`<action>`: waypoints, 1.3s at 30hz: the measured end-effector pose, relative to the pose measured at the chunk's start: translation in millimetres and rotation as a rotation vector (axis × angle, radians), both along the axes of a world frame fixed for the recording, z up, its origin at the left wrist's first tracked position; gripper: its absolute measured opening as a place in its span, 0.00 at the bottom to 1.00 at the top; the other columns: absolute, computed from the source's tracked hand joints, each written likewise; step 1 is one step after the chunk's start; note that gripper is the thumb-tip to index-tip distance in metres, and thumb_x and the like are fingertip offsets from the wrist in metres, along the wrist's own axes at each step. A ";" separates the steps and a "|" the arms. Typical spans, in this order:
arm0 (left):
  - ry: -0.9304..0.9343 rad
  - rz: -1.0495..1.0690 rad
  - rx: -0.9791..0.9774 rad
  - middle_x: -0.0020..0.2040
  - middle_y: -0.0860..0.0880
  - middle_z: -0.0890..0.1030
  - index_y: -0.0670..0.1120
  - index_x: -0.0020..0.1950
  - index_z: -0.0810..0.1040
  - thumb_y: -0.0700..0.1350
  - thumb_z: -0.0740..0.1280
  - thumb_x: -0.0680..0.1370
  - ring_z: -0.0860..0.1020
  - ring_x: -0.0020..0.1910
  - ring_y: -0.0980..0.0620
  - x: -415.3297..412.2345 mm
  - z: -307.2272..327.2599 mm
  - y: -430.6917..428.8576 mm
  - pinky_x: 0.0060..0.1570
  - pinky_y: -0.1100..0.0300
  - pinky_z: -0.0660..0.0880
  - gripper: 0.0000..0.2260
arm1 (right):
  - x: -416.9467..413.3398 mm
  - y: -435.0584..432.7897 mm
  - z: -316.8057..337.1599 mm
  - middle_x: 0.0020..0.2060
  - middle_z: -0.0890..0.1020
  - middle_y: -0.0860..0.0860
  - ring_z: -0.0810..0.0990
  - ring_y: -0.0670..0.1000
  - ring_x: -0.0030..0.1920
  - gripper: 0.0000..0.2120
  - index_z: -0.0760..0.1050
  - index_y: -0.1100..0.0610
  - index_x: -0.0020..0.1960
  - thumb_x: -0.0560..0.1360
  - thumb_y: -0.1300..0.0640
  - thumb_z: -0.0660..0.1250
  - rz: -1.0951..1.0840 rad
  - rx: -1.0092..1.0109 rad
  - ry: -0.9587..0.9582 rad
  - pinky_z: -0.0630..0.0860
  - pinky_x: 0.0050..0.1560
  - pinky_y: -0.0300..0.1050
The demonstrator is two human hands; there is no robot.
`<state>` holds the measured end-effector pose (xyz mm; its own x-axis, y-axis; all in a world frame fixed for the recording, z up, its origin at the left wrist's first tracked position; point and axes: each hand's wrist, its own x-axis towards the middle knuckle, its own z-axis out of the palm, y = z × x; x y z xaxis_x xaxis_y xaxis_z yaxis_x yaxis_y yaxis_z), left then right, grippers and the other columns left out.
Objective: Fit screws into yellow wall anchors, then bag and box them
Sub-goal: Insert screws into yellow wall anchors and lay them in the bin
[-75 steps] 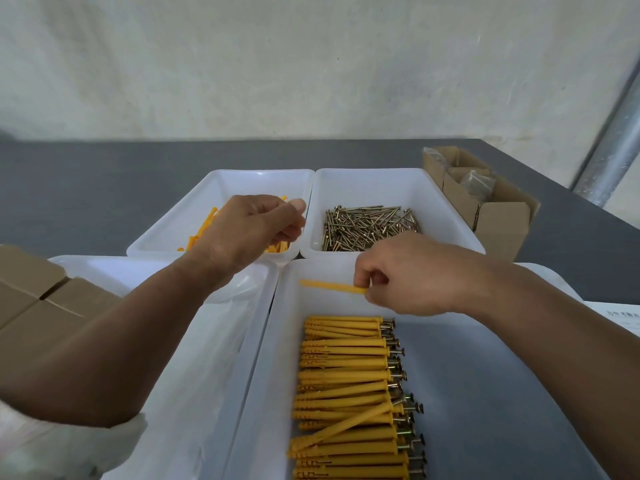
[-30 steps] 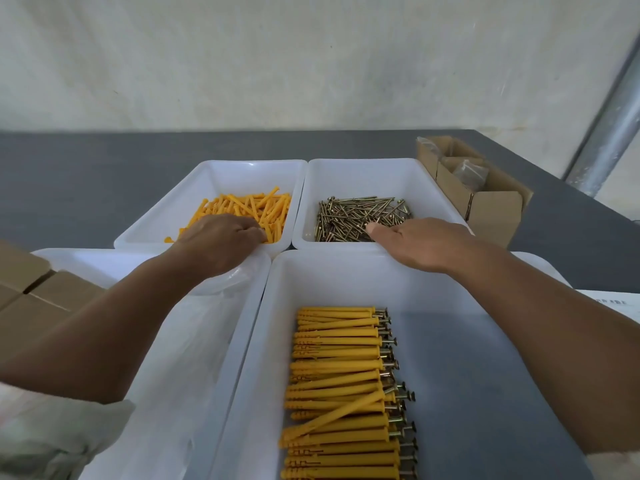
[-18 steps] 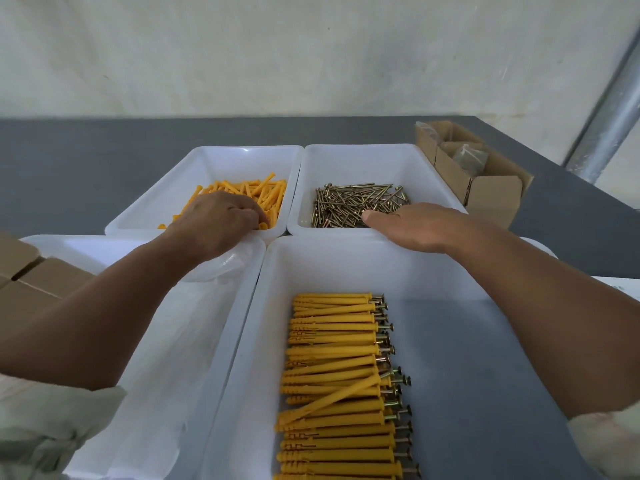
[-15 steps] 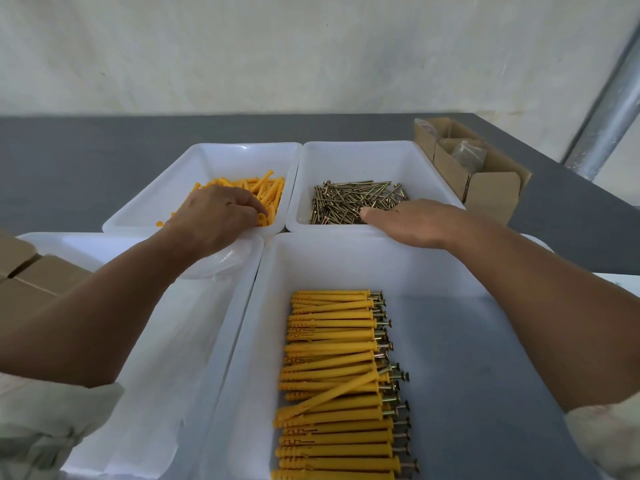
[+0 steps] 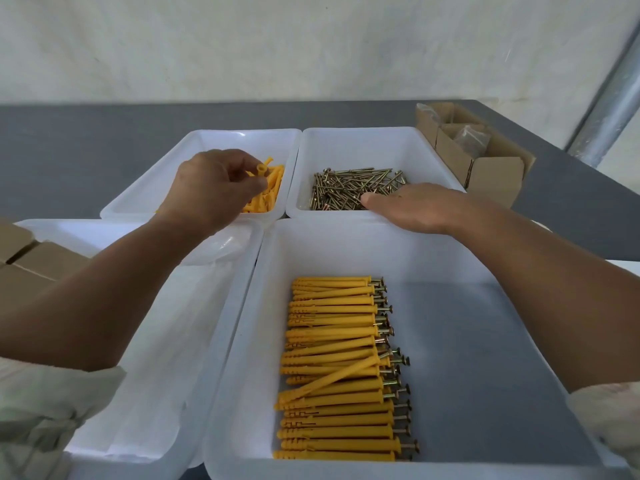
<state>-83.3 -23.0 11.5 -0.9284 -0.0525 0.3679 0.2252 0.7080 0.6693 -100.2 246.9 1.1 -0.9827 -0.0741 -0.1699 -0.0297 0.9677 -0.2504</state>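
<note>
Lifting off the upper-left tray (image 5: 194, 140), left hand (image 5: 211, 188) is pinching one yellow anchor (image 5: 260, 170); right hand (image 5: 415, 209), fingers (image 5: 375, 201) straight, is lying over the screws (image 5: 346, 188), needing just one, gripped by its head.

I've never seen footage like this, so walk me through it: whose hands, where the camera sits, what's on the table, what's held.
No machine here: a person works bare-handed, filmed by one head-worn camera looking down. On the grey table stand white trays: loose yellow wall anchors, screws, and, nearest, anchors with screws fitted. An open cardboard box sits far right. The left hand pinches one anchor; the right hand reaches flat to the screws, holding nothing visible.
</note>
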 end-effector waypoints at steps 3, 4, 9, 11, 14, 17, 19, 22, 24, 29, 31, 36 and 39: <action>0.072 0.005 0.100 0.43 0.53 0.84 0.51 0.47 0.83 0.47 0.71 0.75 0.80 0.41 0.55 2.0 5.4 2.3 0.41 0.59 0.75 0.03 | 4.0 -0.3 3.0 0.74 0.67 0.54 0.65 0.58 0.73 0.37 0.67 0.51 0.75 0.77 0.29 0.46 0.026 0.003 0.015 0.65 0.64 0.52; 0.087 0.004 0.131 0.41 0.54 0.83 0.51 0.46 0.83 0.46 0.70 0.75 0.80 0.40 0.56 2.6 6.7 2.9 0.40 0.59 0.74 0.02 | 5.9 -0.3 4.6 0.72 0.70 0.54 0.68 0.58 0.71 0.35 0.69 0.52 0.73 0.78 0.31 0.47 0.035 -0.006 0.018 0.66 0.60 0.50; 0.161 -0.031 0.229 0.39 0.52 0.83 0.51 0.42 0.78 0.45 0.69 0.76 0.78 0.34 0.60 6.2 11.9 7.8 0.34 0.69 0.73 0.04 | 15.4 -0.6 13.5 0.37 0.75 0.53 0.73 0.52 0.39 0.24 0.73 0.63 0.42 0.82 0.43 0.55 0.133 -0.104 0.090 0.64 0.36 0.44; 0.145 -0.068 0.268 0.42 0.46 0.84 0.46 0.44 0.78 0.45 0.69 0.77 0.82 0.41 0.50 8.9 14.9 9.5 0.44 0.59 0.78 0.03 | 19.1 -1.7 16.3 0.33 0.71 0.53 0.68 0.51 0.34 0.20 0.69 0.61 0.38 0.82 0.48 0.56 0.167 -0.103 0.121 0.62 0.33 0.45; 0.110 -0.181 0.382 0.39 0.46 0.84 0.44 0.45 0.79 0.43 0.68 0.77 0.83 0.45 0.42 13.9 20.6 12.3 0.50 0.47 0.80 0.03 | 21.2 -2.4 17.3 0.30 0.69 0.53 0.66 0.50 0.31 0.21 0.67 0.60 0.34 0.82 0.49 0.57 0.180 -0.108 0.171 0.60 0.31 0.44; 0.044 -0.253 0.501 0.36 0.50 0.83 0.46 0.44 0.79 0.40 0.67 0.79 0.84 0.40 0.48 16.9 23.9 16.4 0.45 0.52 0.82 0.05 | 19.0 -1.7 17.1 0.30 0.73 0.54 0.70 0.51 0.32 0.24 0.71 0.61 0.35 0.82 0.46 0.57 0.180 -0.078 0.274 0.63 0.31 0.44; -0.027 -0.285 0.552 0.35 0.50 0.82 0.44 0.45 0.79 0.39 0.66 0.79 0.83 0.37 0.50 18.8 24.3 20.4 0.39 0.58 0.81 0.04 | 17.3 -1.1 19.3 0.33 0.79 0.54 0.77 0.52 0.35 0.23 0.77 0.61 0.40 0.82 0.44 0.57 0.157 -0.142 0.379 0.71 0.35 0.43; -0.153 -0.317 0.606 0.35 0.49 0.80 0.42 0.48 0.79 0.40 0.65 0.80 0.81 0.34 0.51 21.9 23.0 26.6 0.37 0.58 0.80 0.04 | 17.1 -5.5 24.7 0.35 0.83 0.49 0.83 0.49 0.36 0.18 0.81 0.53 0.42 0.81 0.45 0.59 0.095 -0.412 0.500 0.79 0.39 0.46; -0.232 -0.335 0.627 0.36 0.48 0.80 0.41 0.48 0.79 0.40 0.65 0.80 0.80 0.34 0.52 23.4 20.9 31.2 0.36 0.58 0.80 0.05 | 16.5 -10.6 29.5 0.33 0.83 0.49 0.83 0.48 0.32 0.17 0.80 0.53 0.41 0.81 0.47 0.59 0.031 -0.716 0.478 0.79 0.33 0.44; -0.401 -0.420 0.610 0.40 0.48 0.84 0.41 0.49 0.78 0.41 0.65 0.80 0.83 0.37 0.52 28.5 13.2 40.7 0.36 0.61 0.80 0.04 | 26.3 -24.4 40.0 0.32 0.84 0.54 0.83 0.54 0.30 0.18 0.77 0.59 0.42 0.82 0.47 0.60 -0.025 -1.194 0.222 0.77 0.28 0.43; -0.451 -0.459 0.573 0.44 0.46 0.85 0.40 0.52 0.77 0.42 0.65 0.80 0.84 0.41 0.50 30.1 10.8 42.6 0.37 0.61 0.80 0.06 | 30.3 -29.1 40.7 0.33 0.84 0.56 0.83 0.55 0.31 0.18 0.76 0.58 0.42 0.82 0.47 0.60 -0.021 -1.241 0.175 0.78 0.28 0.42; -0.507 -0.567 0.512 0.47 0.44 0.85 0.43 0.52 0.78 0.42 0.66 0.79 0.85 0.44 0.48 33.3 9.7 44.2 0.40 0.61 0.80 0.04 | 35.1 -34.4 40.9 0.35 0.84 0.58 0.84 0.56 0.33 0.19 0.77 0.59 0.42 0.82 0.46 0.59 -0.017 -1.272 0.121 0.78 0.30 0.43; -0.513 -0.598 0.487 0.45 0.44 0.85 0.43 0.51 0.78 0.40 0.68 0.78 0.84 0.43 0.49 33.5 9.1 44.0 0.41 0.61 0.80 0.03 | 37.2 -35.3 40.2 0.35 0.84 0.58 0.84 0.54 0.33 0.18 0.77 0.59 0.43 0.82 0.47 0.60 -0.017 -1.277 0.088 0.79 0.31 0.42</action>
<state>-49.8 21.0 20.6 -0.8942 0.4466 -0.0325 0.0563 0.1842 0.9813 -63.0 211.6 41.3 -0.9894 -0.1232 0.0773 -0.0832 0.0433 -0.9956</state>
